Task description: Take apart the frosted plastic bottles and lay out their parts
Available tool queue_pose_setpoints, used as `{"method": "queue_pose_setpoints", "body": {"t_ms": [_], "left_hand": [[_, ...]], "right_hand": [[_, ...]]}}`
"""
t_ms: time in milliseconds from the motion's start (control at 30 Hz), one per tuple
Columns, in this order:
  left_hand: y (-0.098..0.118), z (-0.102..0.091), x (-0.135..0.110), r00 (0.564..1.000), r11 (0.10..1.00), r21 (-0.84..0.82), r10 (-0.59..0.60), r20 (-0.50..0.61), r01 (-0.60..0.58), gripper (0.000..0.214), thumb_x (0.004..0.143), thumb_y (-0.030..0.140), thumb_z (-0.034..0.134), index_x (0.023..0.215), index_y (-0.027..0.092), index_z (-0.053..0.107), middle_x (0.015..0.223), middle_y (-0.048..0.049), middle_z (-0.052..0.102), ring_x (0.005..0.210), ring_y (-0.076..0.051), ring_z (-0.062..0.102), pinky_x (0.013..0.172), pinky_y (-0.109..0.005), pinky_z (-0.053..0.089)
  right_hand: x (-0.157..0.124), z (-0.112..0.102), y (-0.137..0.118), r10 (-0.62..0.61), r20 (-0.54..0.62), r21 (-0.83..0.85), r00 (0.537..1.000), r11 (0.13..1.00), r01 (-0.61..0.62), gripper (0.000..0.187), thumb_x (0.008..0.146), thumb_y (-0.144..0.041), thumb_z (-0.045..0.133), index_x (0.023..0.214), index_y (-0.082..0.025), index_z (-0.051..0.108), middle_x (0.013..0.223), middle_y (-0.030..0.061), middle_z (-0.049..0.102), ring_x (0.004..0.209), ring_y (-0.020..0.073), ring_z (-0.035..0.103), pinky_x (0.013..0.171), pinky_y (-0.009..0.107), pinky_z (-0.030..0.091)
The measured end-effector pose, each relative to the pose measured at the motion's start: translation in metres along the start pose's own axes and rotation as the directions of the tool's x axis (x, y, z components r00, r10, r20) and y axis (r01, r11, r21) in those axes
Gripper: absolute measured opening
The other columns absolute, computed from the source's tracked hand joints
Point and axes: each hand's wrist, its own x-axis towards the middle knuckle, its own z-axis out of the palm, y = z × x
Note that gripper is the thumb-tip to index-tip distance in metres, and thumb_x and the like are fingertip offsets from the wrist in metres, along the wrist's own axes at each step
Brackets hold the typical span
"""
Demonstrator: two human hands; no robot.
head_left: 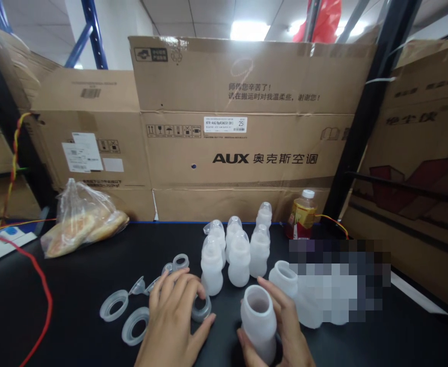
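My right hand (285, 331) grips an open, capless translucent baby bottle (259, 322) upright at the near edge of the black table (74, 290). My left hand (174, 321) rests palm down on the table, its fingers curled over a screw ring with a nipple (202, 308). Just behind stand several capped bottles (239, 250) in a cluster. Another open bottle (285, 280) lies to the right of the held one. Loose rings (114, 305) and nipples (138, 286) lie left of my left hand.
A plastic bag of bread (80, 221) sits at the back left, a drink bottle (302, 216) at the back right. Cardboard boxes (243, 132) wall off the rear. A red cable (42, 285) curves across the left side. A blurred patch covers the right.
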Motion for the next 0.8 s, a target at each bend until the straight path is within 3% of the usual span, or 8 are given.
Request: {"method": "queue_pose_setpoints", "body": {"t_ms": [233,333,467,667,800], "left_hand": [[-0.002,-0.002,0.001,1.000,1.000,-0.003,0.000,-0.013,-0.001,0.036,0.086,0.015,0.076,0.111,0.032,0.055,0.109,0.0003,0.076,0.127,-0.036,0.067,0.114,-0.060,0.038],[-0.004,-0.001,0.000,0.999,0.999,-0.006,0.041,-0.018,-0.041,0.032,0.089,0.023,0.078,0.111,0.032,0.056,0.107,0.0002,0.077,0.124,-0.036,0.069,0.111,-0.060,0.041],[-0.004,-0.003,0.000,0.998,1.000,-0.014,0.007,-0.056,-0.008,0.021,0.095,0.024,0.072,0.108,0.031,0.057,0.109,-0.0010,0.077,0.127,-0.035,0.066,0.114,-0.058,0.039],[0.009,-0.007,0.004,0.995,0.987,-0.147,0.051,-0.084,-0.063,0.015,0.095,0.025,0.069,0.104,0.031,0.059,0.113,-0.0023,0.076,0.131,-0.032,0.061,0.109,-0.049,0.040],[0.015,-0.012,0.006,0.993,0.980,-0.184,0.057,-0.099,-0.075,0.013,0.096,0.022,0.068,0.101,0.031,0.060,0.113,-0.0016,0.076,0.134,-0.031,0.059,0.115,-0.047,0.034]], "right_hand": [[0.003,-0.005,0.002,-0.037,0.083,-0.072,0.996,0.996,0.043,0.067,0.093,-0.029,0.064,0.157,-0.030,0.041,0.136,0.0078,0.077,0.118,0.0234,0.081,0.101,0.031,0.064],[0.003,-0.005,0.005,-0.072,0.091,-0.082,0.993,0.993,0.079,0.068,0.094,-0.027,0.063,0.157,-0.029,0.041,0.138,0.0091,0.075,0.122,0.0243,0.079,0.105,0.033,0.063],[0.004,-0.004,0.012,-0.123,0.086,-0.095,0.989,0.987,0.131,0.070,0.094,-0.028,0.065,0.159,-0.027,0.040,0.137,0.0102,0.076,0.123,0.0263,0.079,0.104,0.036,0.065],[0.005,-0.004,0.008,-0.204,0.004,-0.113,0.979,0.973,0.203,0.064,0.093,-0.022,0.070,0.154,-0.026,0.050,0.136,0.0102,0.075,0.120,0.0268,0.079,0.099,0.034,0.067],[0.010,-0.003,0.000,-0.397,-0.117,-0.039,0.910,0.918,0.395,0.058,0.097,-0.006,0.067,0.151,-0.023,0.054,0.139,0.0129,0.069,0.127,0.0251,0.074,0.098,0.032,0.066]]}}
